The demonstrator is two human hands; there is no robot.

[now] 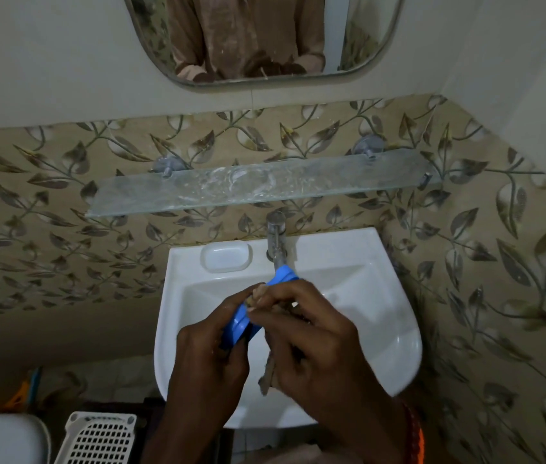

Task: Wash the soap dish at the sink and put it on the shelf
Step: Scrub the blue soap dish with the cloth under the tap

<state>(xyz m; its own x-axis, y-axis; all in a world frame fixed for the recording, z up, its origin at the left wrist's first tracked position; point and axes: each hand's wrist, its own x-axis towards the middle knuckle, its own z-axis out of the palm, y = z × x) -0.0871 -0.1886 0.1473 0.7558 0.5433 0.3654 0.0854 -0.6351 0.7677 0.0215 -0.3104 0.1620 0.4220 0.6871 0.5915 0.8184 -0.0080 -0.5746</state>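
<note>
Step in hand looks like the wash itself; blue soap dish held on edge over the basin of the white sink, its far end just under the tap; no water stream can be made out, so cannot tell if the tap runs. Left hand closed around the near end of the dish; right hand closed on a brownish scrubbing thing, fingertips pressed to the dish's upper edge; what that thing is exactly is too blurred to say.

Next move, as a judgement: finish scrubbing, rinse under the tap, shake off, then lift to the glass shelf on the far wall above the sink; shelf is glass on two metal pegs, so set down gently; a wet dish may slide.

Sink rim has a moulded soap recess left of the tap, nothing in it. Shelf shows only a clear round mark or dish near its middle; cannot tell which. Wall behind is leaf-patterned tile; mirror above it, reflecting the person's brown sleeves. Near left, below the sink: white slotted basket beside a white rounded object, cut off by the frame. Light is dim.
</note>
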